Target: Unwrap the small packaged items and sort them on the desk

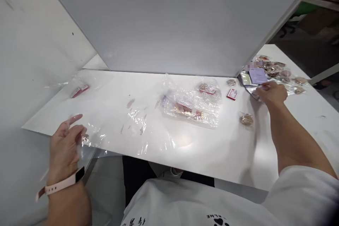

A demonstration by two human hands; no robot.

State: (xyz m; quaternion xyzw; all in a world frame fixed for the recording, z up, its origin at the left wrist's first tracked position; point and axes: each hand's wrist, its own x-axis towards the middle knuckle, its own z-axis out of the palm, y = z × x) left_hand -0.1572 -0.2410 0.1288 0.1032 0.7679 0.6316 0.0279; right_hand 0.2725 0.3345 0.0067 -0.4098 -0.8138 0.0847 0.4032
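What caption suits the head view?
Left hand at clear plastic film, right hand beside a purple card, white table below.

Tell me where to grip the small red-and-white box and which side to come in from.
Pinch the small red-and-white box by its left and right edges, probably best from the near side. It lies flat, so its thin sides offer the grip; a round wrapped piece sits just beyond it and the crinkled clear bag lies to its left.
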